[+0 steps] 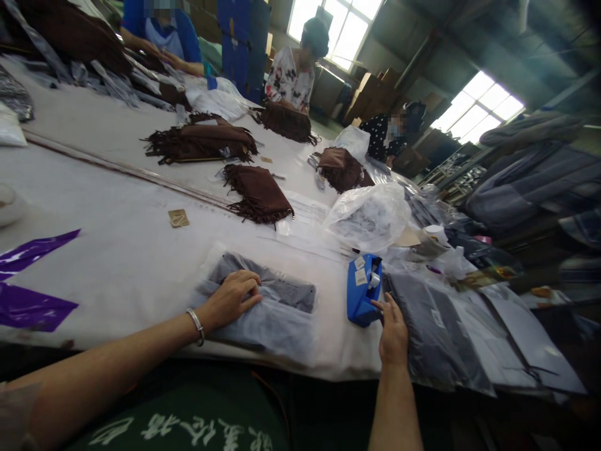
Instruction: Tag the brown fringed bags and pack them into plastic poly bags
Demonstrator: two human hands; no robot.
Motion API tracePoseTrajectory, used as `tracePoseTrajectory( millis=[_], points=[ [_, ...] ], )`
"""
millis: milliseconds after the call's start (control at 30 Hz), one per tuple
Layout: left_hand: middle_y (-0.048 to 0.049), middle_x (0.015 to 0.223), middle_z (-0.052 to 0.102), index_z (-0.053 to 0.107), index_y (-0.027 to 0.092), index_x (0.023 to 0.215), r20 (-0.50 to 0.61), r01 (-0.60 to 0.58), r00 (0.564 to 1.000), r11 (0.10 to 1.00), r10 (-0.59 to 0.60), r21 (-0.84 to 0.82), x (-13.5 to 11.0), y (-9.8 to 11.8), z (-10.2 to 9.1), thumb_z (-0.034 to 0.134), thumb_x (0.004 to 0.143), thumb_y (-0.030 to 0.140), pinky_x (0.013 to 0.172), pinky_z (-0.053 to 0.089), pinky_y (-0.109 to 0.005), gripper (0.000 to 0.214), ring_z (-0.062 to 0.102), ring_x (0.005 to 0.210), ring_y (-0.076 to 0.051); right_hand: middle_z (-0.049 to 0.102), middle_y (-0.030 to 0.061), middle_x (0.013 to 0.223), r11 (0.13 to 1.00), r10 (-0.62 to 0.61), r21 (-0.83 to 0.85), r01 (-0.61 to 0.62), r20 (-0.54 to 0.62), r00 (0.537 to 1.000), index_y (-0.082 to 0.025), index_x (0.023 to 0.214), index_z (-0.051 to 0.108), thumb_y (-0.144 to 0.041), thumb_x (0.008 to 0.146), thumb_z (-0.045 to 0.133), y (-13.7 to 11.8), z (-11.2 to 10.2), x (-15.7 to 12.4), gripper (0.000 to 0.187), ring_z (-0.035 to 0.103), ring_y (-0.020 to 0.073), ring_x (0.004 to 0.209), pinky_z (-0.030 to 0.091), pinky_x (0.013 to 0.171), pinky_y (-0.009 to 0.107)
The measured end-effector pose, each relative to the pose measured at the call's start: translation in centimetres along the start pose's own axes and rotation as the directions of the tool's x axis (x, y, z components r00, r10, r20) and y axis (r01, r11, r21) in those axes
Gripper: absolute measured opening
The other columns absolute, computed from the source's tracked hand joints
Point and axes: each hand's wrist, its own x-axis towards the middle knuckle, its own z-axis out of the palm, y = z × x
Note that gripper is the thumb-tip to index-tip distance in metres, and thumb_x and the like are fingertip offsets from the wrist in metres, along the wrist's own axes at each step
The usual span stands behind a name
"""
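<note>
My left hand lies flat on a folded grey garment in a clear plastic bag at the near edge of the white table; the fingers are stretched out and press down on it. My right hand is beside a blue tape dispenser, fingers pinched together near its front end; what they hold is too small to make out. A silver bracelet sits on my left wrist. To the right of my right hand lies a stack of bagged grey garments.
Brown fringed pieces lie across the table, with a crumpled clear bag, a small card tag and purple plastic strips at the left. Three other people work at the far side. Dark garment piles stand at the right.
</note>
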Motion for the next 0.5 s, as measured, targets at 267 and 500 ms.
tracePoseTrajectory(
  millis=[267, 500],
  points=[
    [-0.0044, 0.105, 0.059, 0.056, 0.017, 0.080, -0.030, 0.015, 0.999, 0.999, -0.016, -0.031, -0.2, 0.4, 0.1, 0.064, 0.083, 0.024, 0.096, 0.035, -0.036, 0.011, 0.052, 0.104, -0.021, 0.068, 0.0105, 0.091, 0.998, 0.014, -0.064, -0.026, -0.186, 0.982, -0.013, 0.137, 0.041, -0.049, 0.079, 0.057, 1.5, -0.3, -5.0, 0.070, 0.061, 0.0254, 0.102, 0.045, 0.095, 0.045],
    [-0.0053, 0.103, 0.059, 0.056, 0.016, 0.082, -0.023, 0.014, 1.000, 1.000, -0.014, -0.023, -0.5, 0.4, 0.0, 0.065, 0.083, 0.023, 0.095, 0.035, -0.035, 0.012, 0.051, 0.103, -0.021, 0.068, 0.0077, 0.086, 0.982, -0.054, -0.186, 0.040, -0.067, 0.996, -0.015, 0.142, 0.033, -0.046, 0.077, 0.062, -1.5, -0.9, -5.8, 0.078, 0.062, 0.0263, 0.098, 0.042, 0.097, 0.048]
  ],
)
